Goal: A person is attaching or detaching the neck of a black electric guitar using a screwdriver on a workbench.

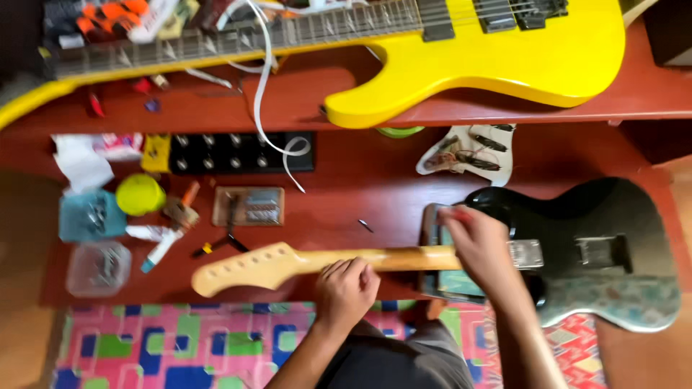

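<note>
Unfinished pale wood neck (317,263) lies flat on the red table (346,209), bare headstock at left, heel meeting the black guitar body (577,238) at right. Left hand (346,288): grip closed loosely over the neck mid-length, fingers curled on top. Right hand (479,241): rests at the neck-body joint, fingertips down; grip width, cannot tell. Judgement: neck is stiff, light and smooth; body heavy and glossy, likely slippery. Best hold: neck mid-length plus body waist.
</note>
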